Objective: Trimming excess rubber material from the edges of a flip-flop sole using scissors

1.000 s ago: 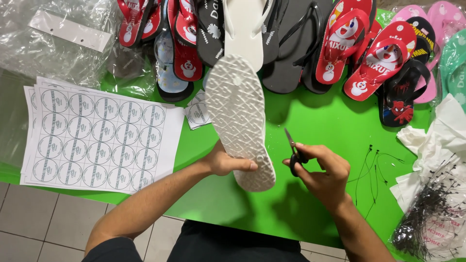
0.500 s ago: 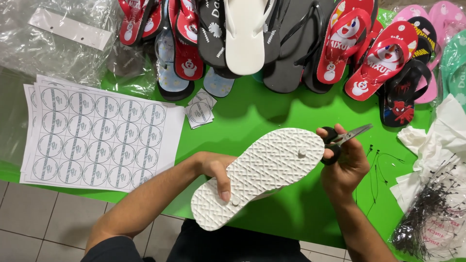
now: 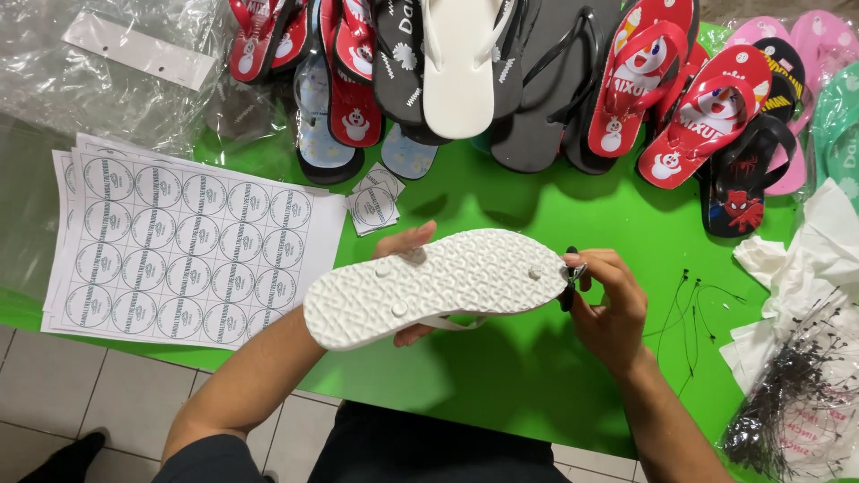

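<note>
Sheets of round stickers (image 3: 183, 241) lie fanned at the left of the green desk (image 3: 501, 376), with crumpled clear plastic wrap (image 3: 98, 63) behind them and a few small cut sticker squares (image 3: 374, 204) just to their right. Next comes the left hand (image 3: 407, 259), its grip clenched around a white flip-flop (image 3: 434, 288): fingers show above the far edge and a fingertip pokes out below the near edge, so the hand sits behind and under it. That flip-flop is held above the desk, sole turned up toward the camera, lying nearly level with its heel end to the left and its toe end to the right; a bit of white strap hangs below it. At the toe end the right hand (image 3: 610, 309) meets it, its grip closed on small black-handled scissors (image 3: 570, 275) whose tip touches the flip-flop's edge. Along the back of the desk a row of flip-flops (image 3: 501, 80) in red, black, white and pink lies overlapped. Right of the right hand, thin black tag strings (image 3: 693, 309) lie loose on the green surface, and at the far right edge there is white paper (image 3: 819, 259) with a bag of black strings (image 3: 796, 402) below it.
</note>
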